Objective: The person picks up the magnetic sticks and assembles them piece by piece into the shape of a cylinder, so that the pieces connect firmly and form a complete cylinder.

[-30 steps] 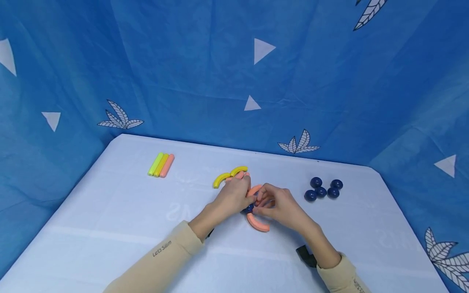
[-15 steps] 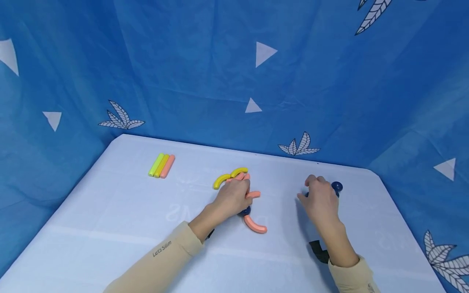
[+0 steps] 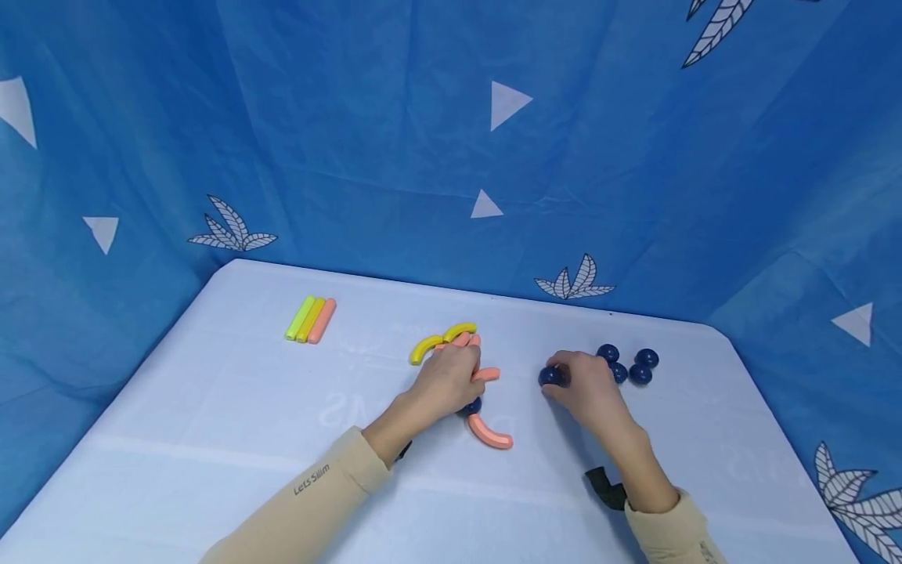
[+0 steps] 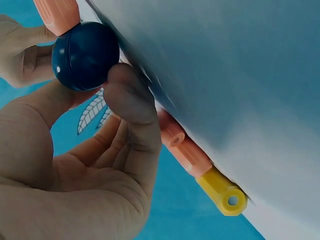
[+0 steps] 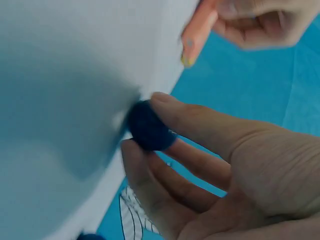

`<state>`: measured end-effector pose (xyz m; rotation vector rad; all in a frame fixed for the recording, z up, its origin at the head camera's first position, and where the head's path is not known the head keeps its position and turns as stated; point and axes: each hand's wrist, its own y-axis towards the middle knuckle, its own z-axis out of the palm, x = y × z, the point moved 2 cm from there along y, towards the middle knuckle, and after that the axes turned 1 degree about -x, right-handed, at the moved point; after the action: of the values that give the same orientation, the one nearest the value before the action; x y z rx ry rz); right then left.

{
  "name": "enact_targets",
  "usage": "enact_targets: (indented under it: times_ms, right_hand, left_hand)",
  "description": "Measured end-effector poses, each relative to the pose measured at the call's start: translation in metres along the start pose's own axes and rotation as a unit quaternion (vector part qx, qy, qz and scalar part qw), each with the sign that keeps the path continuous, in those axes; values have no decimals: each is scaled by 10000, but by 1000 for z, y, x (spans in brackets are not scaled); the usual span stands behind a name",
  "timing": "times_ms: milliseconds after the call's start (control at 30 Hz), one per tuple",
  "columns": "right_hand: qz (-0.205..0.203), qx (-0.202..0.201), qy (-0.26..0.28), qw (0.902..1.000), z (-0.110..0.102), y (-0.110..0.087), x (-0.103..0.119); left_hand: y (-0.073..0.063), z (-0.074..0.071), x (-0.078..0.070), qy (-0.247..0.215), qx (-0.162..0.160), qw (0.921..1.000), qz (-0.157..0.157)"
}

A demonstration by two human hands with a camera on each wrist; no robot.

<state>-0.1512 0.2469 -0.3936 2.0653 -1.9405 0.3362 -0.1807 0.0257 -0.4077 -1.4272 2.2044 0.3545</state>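
Navy ball [image 3: 551,377] pinched in my right hand [image 3: 590,392], my left hand [image 3: 445,377] grips a second ball [image 4: 86,56] seemingly joined to a coral arc [image 3: 489,434], with four balls [image 3: 640,374] and three rods [image 3: 311,319] lying unattached.

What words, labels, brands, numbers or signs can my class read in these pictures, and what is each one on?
"Let's S...im": on the left sleeve; the second word's middle letters are too small.
Right sleeve: partial print, unreadable.
White table cover: faint letter-like marks, too pale to read surely.
No numbers readable.
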Motion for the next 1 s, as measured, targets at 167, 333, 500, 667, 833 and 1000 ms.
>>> enact_targets:
  times_ms: [167, 333, 500, 667, 833, 1000]
  right_hand:
    - [-439, 178, 594, 9971, 12, 4, 10]
    - [-764, 235, 878, 9929, 19, 5, 15]
    - [-836, 167, 912, 9922, 22, 6, 17]
    - [-870, 202, 1073, 9902, 24, 6, 18]
    - [-991, 361, 1275, 9862, 27, 5, 19]
    - [-1176, 577, 1418, 9812, 29, 4, 23]
  left_hand:
    - [0, -1, -2, -70, -45, 9998, 173]
    - [2, -1, -4, -131, 35, 9993, 344]
    - [3, 0, -4, 16, 25, 9989, 458]
    - [1, 1, -3, 22, 52, 9990, 451]
    - [2, 1, 1, 105, -18, 9991, 418]
    - [2, -6, 6, 160, -443, 9986, 238]
